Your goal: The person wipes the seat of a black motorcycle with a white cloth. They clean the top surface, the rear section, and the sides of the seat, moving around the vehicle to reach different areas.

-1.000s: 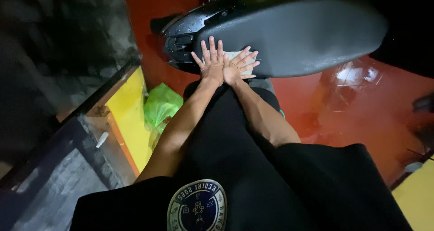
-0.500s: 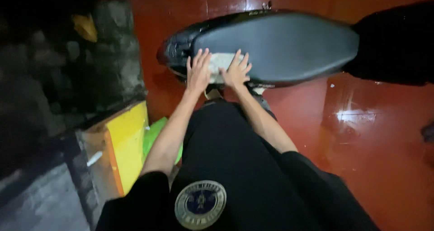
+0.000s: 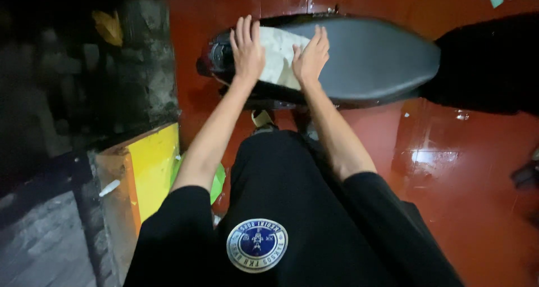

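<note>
Head view, looking straight down: fingers of the left hand (image 3: 247,48) are stretched out flat and slightly fanned, palm down, pressing on the near end of a pale cloth (image 3: 279,57); fingers of the right hand (image 3: 310,57) are flat too, held closer together, resting on the cloth's other edge, so the cloth lies between and under both palms; neither hand pinches or grips anything; the cloth sits on the rounded left end of a dark grey motorbike seat (image 3: 370,57), which runs across the top of the frame; beneath the seat's end, black bodywork (image 3: 216,60) shows with a small red glint; both bare forearms reach forward from black sleeves; below them, black trousers and a round blue badge (image 3: 257,245) on the clothing; glossy red floor (image 3: 449,169) all around, with light glaring off it; to the left, a yellow panel (image 3: 151,172) beside a bright green scrap (image 3: 218,180), and a dark rough wall (image 3: 140,68).
</note>
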